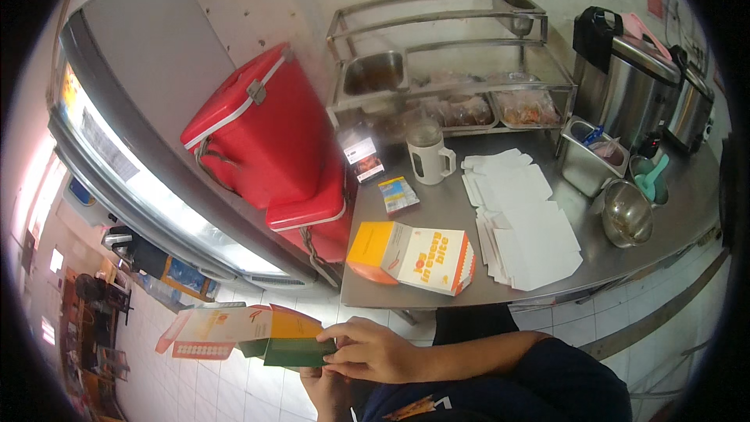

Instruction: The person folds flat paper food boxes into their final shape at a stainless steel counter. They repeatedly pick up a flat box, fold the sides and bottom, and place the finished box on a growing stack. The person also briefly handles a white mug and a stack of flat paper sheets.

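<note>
An unfolded printed carton (234,328) in white, orange and yellow, with green panels, is held in the air left of the steel table. My right hand (375,351) pinches its green and yellow end between thumb and fingers. Just below, my left hand (328,390) grips the same end from underneath; its fingertips are partly hidden. On the table's front left corner lies another printed carton (433,258), partly folded. To its right is a stack of flat white carton blanks (527,223), printed side not showing.
Two red cooler boxes (263,129) stand left of the steel table (451,211), beside a glass-fronted fridge (164,181). On the table are a white mug (430,155), a small packet (398,194), a steel bowl (627,214), a steel container (589,158) and a food rack (445,91).
</note>
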Tool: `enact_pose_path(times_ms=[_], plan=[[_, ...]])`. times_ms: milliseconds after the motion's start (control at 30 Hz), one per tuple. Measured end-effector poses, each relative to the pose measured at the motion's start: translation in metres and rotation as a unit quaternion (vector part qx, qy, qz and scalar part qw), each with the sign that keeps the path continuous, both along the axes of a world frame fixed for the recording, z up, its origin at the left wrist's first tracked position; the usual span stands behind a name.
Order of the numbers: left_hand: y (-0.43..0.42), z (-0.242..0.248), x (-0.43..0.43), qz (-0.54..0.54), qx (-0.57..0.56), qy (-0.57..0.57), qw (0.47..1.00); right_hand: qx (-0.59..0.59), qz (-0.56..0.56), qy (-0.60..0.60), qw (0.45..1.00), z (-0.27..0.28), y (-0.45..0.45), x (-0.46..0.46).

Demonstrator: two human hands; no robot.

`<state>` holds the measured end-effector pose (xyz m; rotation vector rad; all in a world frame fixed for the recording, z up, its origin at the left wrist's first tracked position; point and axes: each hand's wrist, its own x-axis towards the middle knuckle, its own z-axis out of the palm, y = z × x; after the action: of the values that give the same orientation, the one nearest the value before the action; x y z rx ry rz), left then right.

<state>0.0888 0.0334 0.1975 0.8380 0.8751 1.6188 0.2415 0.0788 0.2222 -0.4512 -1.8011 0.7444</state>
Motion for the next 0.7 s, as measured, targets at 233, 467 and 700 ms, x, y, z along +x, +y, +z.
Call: enact_pose_path(times_ms=[233, 467, 700], plan=[[0.003, -0.015, -0.025, 0.012, 0.022, 0.007, 1.0, 0.086, 0.003, -0.027, 0.996, -0.001, 0.0, -0.003], [0.001, -0.003, -0.027, -0.021, -0.045, -0.094, 0.994, 0.181, -0.092, -0.126, 0.971, -0.007, 0.005, 0.003], [0.007, 0.011, -0.033, 0.068, -0.098, -0.154, 0.981, 0.358, -0.123, -0.093, 0.921, -0.008, 0.02, 0.016]])
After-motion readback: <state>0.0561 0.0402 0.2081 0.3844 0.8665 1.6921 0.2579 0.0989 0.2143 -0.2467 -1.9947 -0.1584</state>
